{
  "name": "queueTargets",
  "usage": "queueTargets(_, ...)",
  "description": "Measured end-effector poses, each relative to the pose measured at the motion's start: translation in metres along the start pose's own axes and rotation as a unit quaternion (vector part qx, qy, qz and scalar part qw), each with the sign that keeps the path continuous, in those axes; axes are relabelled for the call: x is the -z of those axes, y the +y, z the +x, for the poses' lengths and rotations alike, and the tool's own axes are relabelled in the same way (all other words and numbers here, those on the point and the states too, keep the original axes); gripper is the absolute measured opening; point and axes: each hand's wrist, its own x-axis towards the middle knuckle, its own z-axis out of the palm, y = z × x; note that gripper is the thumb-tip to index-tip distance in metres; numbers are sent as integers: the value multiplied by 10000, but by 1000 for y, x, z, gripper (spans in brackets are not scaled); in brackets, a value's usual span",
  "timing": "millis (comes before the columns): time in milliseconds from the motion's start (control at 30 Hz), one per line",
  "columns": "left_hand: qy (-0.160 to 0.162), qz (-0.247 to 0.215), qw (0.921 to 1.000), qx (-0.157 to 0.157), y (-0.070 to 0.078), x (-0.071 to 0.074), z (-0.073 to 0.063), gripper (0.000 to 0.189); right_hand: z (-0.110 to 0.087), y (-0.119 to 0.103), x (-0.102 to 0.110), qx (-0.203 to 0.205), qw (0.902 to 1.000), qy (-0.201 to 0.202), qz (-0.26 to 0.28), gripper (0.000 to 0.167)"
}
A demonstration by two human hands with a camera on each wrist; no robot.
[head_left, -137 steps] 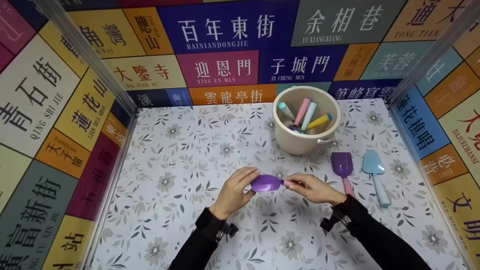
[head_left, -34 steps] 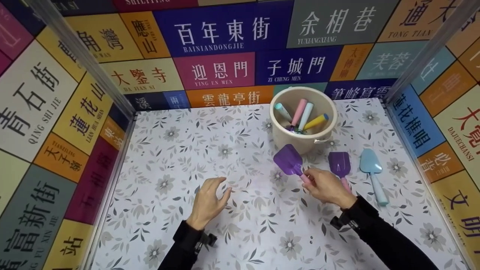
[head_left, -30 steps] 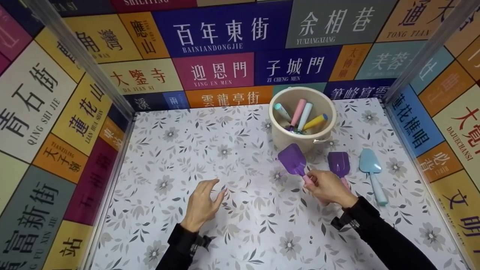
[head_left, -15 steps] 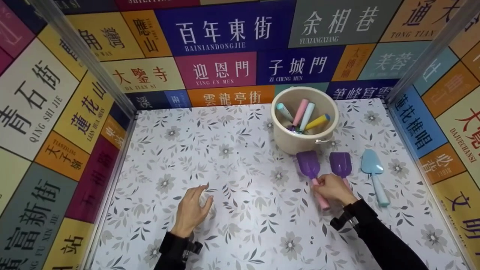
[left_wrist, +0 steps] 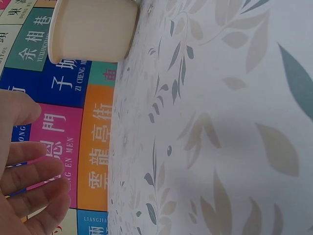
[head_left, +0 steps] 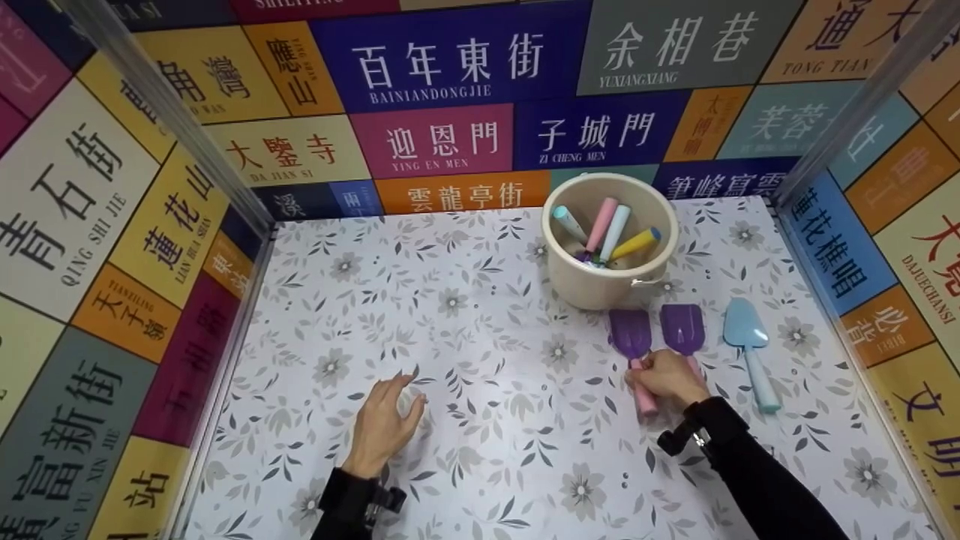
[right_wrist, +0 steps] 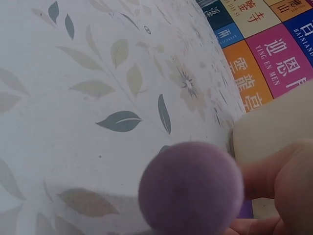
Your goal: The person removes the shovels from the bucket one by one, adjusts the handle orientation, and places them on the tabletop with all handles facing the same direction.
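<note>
Shovel (head_left: pixel 631 332) now nearer 2nd shovel (head_left: pixel 682 327)

Wide passage between left hand (head_left: pixel 382 420) and beige bucket (head_left: pixel 592 289). Bucket blocks way ahead of purple scoop (head_left: pixel 631 330); second scoop (head_left: pixel 682 328), blue trowel (head_left: pixel 745 328) obstruct outer side of right hand (head_left: pixel 669 376).

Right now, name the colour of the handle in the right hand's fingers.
The handle is pink, clearest in the head view.
</note>
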Motion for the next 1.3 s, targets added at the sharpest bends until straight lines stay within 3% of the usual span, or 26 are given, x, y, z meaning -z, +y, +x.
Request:
queueTargets(533, 15, -24, 9999, -136, 0, -3, -4, 32, 4, 3, -3, 283, 9972, 43, -688, 31)
queueTargets(733, 77, 22, 9998, -163, -1, -3, -4, 33, 3, 2, -1, 442, 9945, 109, -943, 44)
queueTargets(900, 94, 19, 9998, -174, 0, -2, -4, 32, -2, -1, 5, 768, 9894, 234, -1207, 49)
queueTargets(1100, 30, -60, 9999, -93, 1, -1, -4, 32, -11, -8, 21, 1251, 9869, 332, -961, 49)
queueTargets(1300, 42, -115, 9999, -79, 3, -2, -1, 33, -23, -16, 38, 1707, 9785, 715, -913, 49)
